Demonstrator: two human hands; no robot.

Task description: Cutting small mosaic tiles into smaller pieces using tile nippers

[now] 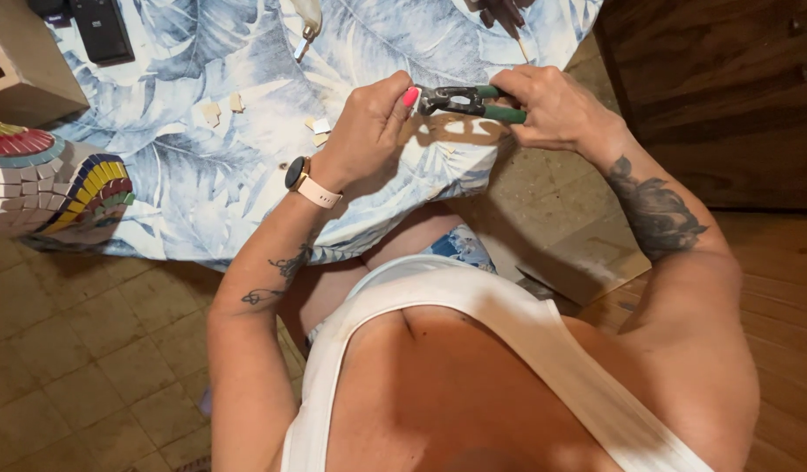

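Observation:
My right hand (552,105) grips the green handles of a pair of nippers (469,102) held above a table covered with a blue leaf-print cloth (202,175). My left hand (368,127), with a watch on a pale strap at the wrist, pinches something small at the tool's dark jaws; the piece itself is hidden by my fingers. Small beige tile pieces (222,109) lie on the cloth just left of my left hand, with more tile bits (318,129) close by it.
A mosaic-covered object (58,183) with coloured and white tiles sits at the table's left edge. A black remote-like device (102,31) and a wooden box (19,61) lie at the top left. A dark wooden cabinet (727,96) stands to the right. The floor is tiled.

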